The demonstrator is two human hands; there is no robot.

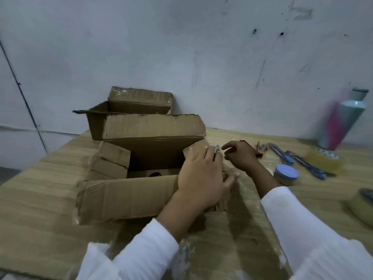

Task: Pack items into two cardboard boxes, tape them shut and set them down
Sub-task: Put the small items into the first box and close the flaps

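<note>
An open cardboard box (125, 197) stands in front of me on the wooden table (40, 199), its four flaps spread out. Inside lies a brown cardboard piece with a dark hole (155, 174). My left hand (199, 174) lies flat on the box's right flap, fingers straight, a ring on one finger, the thumb spread to the right. Just beyond it my right hand (242, 156) hovers over the flap's far corner, fingers loosely bent, nothing plainly held. A second open box (96, 122) stands behind, against the wall.
To the right on the table lie a jar with a blue lid (286, 174), two blue box cutters (306, 164), a small orange tool (261, 148), a clear tape roll (323, 160) and a pink-teal bottle (343, 122). Another tape roll (363, 207) sits at the right edge.
</note>
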